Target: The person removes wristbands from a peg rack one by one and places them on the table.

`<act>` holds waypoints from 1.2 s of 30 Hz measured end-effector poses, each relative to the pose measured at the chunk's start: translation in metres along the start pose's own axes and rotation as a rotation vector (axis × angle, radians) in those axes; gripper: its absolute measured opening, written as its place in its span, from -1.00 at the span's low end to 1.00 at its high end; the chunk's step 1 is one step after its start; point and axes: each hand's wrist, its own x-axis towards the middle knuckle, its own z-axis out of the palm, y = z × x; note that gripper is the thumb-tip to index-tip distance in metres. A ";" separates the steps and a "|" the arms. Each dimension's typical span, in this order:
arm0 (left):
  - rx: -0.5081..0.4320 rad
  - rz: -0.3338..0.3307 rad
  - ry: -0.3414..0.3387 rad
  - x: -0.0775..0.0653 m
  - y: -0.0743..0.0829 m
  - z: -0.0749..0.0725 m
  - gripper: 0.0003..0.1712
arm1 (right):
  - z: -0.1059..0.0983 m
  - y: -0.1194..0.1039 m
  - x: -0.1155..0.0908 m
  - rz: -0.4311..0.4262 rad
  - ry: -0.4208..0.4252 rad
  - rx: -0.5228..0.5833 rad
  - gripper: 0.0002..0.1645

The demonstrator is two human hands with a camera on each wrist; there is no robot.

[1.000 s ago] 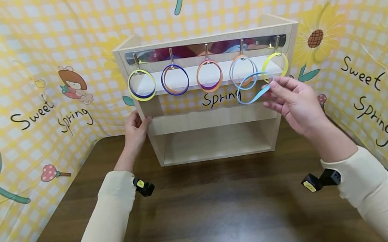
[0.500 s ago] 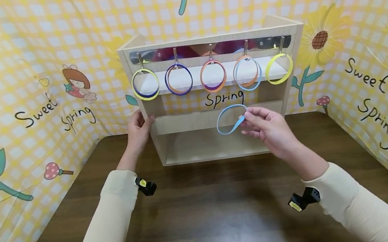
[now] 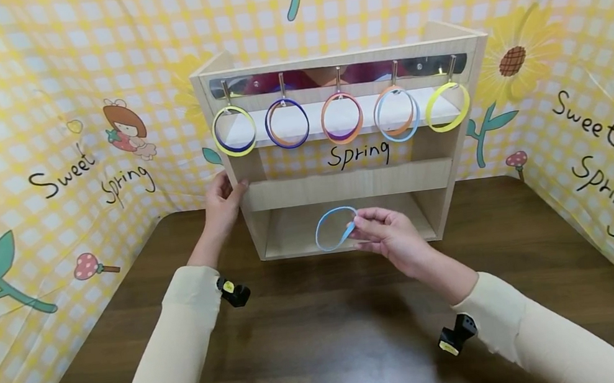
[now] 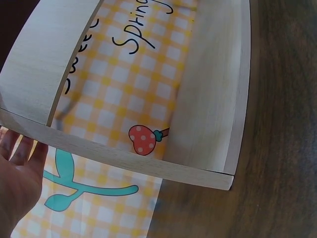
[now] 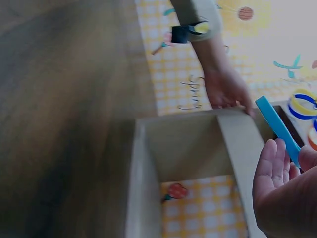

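Observation:
My right hand [image 3: 393, 235] pinches a light blue ring band [image 3: 325, 213] between thumb and fingers, in front of the shelf's lower opening. In the right wrist view the blue band [image 5: 277, 128] shows edge-on above the fingers. At the left side panel of the wooden shelf [image 3: 348, 186], my left hand [image 3: 222, 201] grips the upright with the thumb on its front edge; the fingers go behind it. In the left wrist view the left hand [image 4: 22, 176] is at the shelf frame's edge. Yellow rings [image 3: 449, 108] hang on the rightmost hook.
A metal hook strip [image 3: 309, 79] runs along the shelf's top. Its other hooks carry yellow-and-blue rings [image 3: 237, 154], blue-and-orange rings [image 3: 308, 123], orange-and-purple rings [image 3: 324, 120] and a light blue ring [image 3: 418, 111] with an orange one. Checked cloth [image 3: 47, 69] surrounds the dark wooden table [image 3: 322, 339].
My right hand has carried the light blue band down and left, away from the rightmost hooks to before the lower opening. The left hand stays at the shelf's side; the view has shifted slightly.

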 end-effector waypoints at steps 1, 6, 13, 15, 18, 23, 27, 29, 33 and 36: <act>-0.003 0.002 0.000 0.000 0.000 0.000 -0.50 | 0.002 0.004 0.001 0.011 -0.003 0.003 -0.93; -0.019 0.018 0.009 0.000 0.001 0.001 -0.52 | 0.010 0.024 0.006 0.065 -0.021 -0.012 -0.94; -0.009 0.023 0.081 -0.004 0.005 0.003 -0.52 | 0.020 0.050 0.012 0.120 -0.052 -0.033 -0.86; -0.010 0.034 0.091 -0.005 0.007 0.004 -0.52 | 0.023 0.056 0.014 0.135 -0.064 -0.038 -0.83; -0.011 0.046 0.106 -0.007 0.008 0.004 -0.53 | 0.028 0.064 0.018 0.157 -0.076 -0.049 -0.73; -0.008 0.073 0.118 -0.008 0.008 0.004 -0.53 | 0.035 0.078 0.025 0.191 -0.073 -0.058 -0.67; -0.003 0.102 0.114 -0.007 0.006 0.003 -0.55 | 0.039 0.089 0.031 0.217 -0.062 -0.074 -0.71; 0.000 0.109 0.111 -0.007 0.005 0.002 -0.57 | 0.041 0.093 0.034 0.228 -0.059 -0.085 -0.71; 0.005 0.105 0.101 -0.007 0.004 0.001 -0.60 | 0.044 0.099 0.039 0.249 -0.065 -0.112 -0.63; 0.004 0.099 0.096 -0.007 0.004 0.001 -0.59 | 0.045 0.101 0.043 0.263 -0.073 -0.133 -0.57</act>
